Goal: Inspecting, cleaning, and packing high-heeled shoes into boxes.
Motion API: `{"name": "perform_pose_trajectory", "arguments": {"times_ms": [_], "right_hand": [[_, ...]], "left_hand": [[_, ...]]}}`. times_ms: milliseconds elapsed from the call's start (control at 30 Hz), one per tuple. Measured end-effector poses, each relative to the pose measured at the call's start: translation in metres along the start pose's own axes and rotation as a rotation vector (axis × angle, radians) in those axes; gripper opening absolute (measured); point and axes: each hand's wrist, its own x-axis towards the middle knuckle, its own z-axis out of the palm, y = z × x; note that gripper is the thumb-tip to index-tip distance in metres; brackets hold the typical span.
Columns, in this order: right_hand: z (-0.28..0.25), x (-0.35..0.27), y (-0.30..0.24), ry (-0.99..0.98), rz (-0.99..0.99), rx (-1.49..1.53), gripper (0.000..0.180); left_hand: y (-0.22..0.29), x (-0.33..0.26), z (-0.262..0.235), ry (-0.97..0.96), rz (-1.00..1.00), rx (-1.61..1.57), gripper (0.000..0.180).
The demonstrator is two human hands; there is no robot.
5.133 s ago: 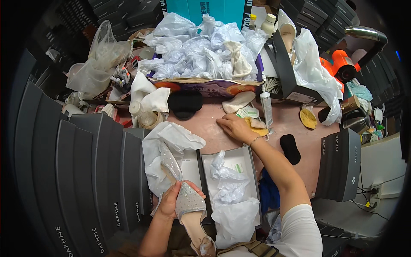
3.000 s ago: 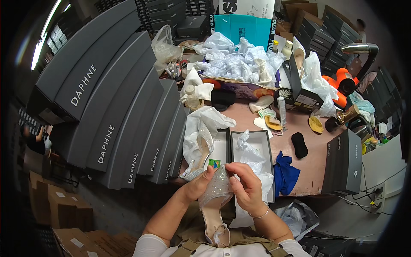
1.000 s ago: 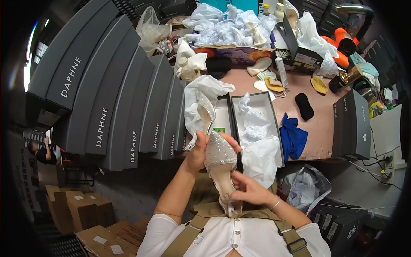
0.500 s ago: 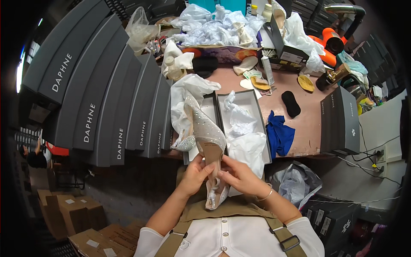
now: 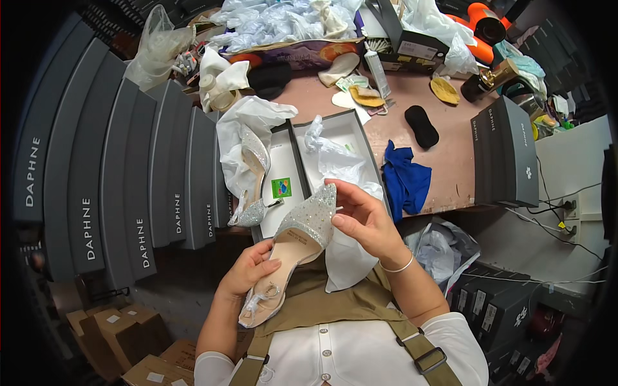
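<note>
A silver glittery pointed-toe shoe (image 5: 288,243) with a beige insole is tilted in front of my chest, toe up and to the right. My left hand (image 5: 250,267) grips it around the middle, thumb on the insole. At the toe, my right hand (image 5: 367,225) has its fingers and thumb around the glittery upper. The matching shoe (image 5: 256,159) lies on white tissue paper (image 5: 235,132) at the left of an open shoebox (image 5: 280,145). A green card (image 5: 281,188) lies inside that box. Crumpled tissue (image 5: 338,157) fills the other tray (image 5: 367,145) beside it.
Tall stacks of dark grey shoeboxes (image 5: 122,174) line the left. Right of the trays are a blue cloth (image 5: 407,177) and a black oval pad (image 5: 421,127). More boxes (image 5: 508,154) stand at the table's right edge. A plastic bag (image 5: 444,248) hangs below.
The held shoe has turned, its toe swinging right and nearer. My right hand has shifted from its middle to the toe; my left has moved left. The view has shifted, uncovering the green card.
</note>
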Motion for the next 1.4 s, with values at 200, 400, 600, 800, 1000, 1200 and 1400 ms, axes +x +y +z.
{"name": "perform_pose_trajectory", "arguments": {"times_ms": [200,400,600,800,1000,1200,1400], "right_hand": [[0.003,-0.002,0.005,0.007,0.057,-0.079,0.043],[0.003,0.002,0.007,0.003,0.011,-0.171,0.044],[0.003,0.001,0.008,0.004,-0.034,-0.247,0.044],[0.007,-0.002,0.007,-0.012,-0.077,-0.343,0.046],[0.002,-0.001,-0.011,0.073,-0.192,-0.52,0.041],[0.003,-0.018,-0.023,0.101,-0.166,-0.474,0.028],[0.019,-0.036,-0.007,0.09,-0.133,-0.465,0.03]], "left_hand": [[-0.002,0.001,-0.002,-0.02,-0.114,-0.025,0.044],[-0.005,0.002,-0.01,-0.057,-0.153,-0.076,0.045],[-0.005,0.001,-0.012,-0.098,-0.198,-0.146,0.044],[-0.004,-0.003,-0.016,-0.183,-0.249,-0.227,0.046],[0.001,-0.003,-0.003,-0.145,-0.186,-0.284,0.05],[-0.006,0.007,-0.003,-0.265,-0.087,-0.351,0.057],[-0.015,0.014,0.003,-0.435,-0.026,-0.569,0.052]]}}
